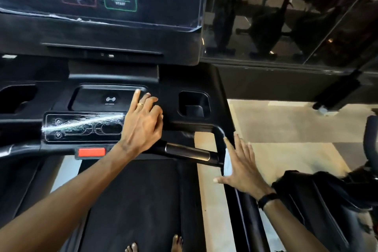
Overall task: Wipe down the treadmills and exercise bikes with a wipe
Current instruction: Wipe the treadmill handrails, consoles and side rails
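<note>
I see the left hand [143, 122] at frame centre, fingers straight, resting flat on the treadmill console [102, 98]. The right hand [242, 166], lower right, fingers spread, presses a pale wipe [227, 162] against the right handrail [219, 147]. Nothing is gripped.

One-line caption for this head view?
Left hand rests on treadmill console; right hand presses a wipe against the handrail.
</note>
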